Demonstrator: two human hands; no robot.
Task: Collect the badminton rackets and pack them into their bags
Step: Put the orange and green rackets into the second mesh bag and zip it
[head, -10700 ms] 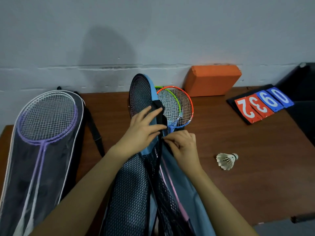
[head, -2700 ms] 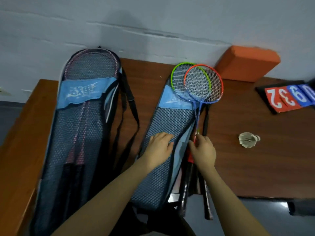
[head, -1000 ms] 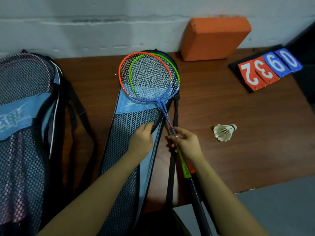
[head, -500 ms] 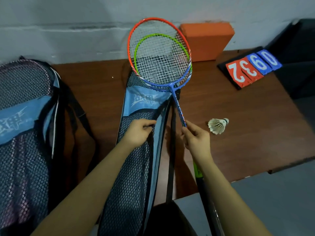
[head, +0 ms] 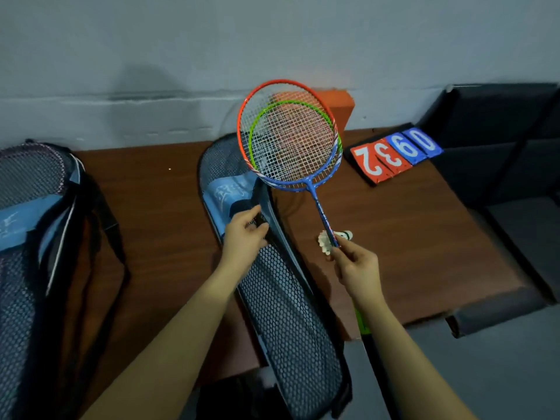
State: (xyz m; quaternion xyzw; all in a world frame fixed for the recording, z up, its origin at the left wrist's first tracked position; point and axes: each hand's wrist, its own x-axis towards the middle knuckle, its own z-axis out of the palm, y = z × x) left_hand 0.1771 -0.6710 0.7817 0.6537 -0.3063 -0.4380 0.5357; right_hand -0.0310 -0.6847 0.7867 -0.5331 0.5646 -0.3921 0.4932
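your right hand point(head: 354, 265) pinches the two rackets point(head: 289, 140), now lifted off the table to frame centre-right above the bag point(head: 281, 301). your left hand point(head: 245, 234) grips the bag's opening, held wider: insertion looks next.

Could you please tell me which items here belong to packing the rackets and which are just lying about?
Job in hand:
- two rackets, held by the right hand
- mesh bag, gripped at its opening by the left hand
- packed bag

Lying about:
- shuttlecock
- scoreboard
- orange block
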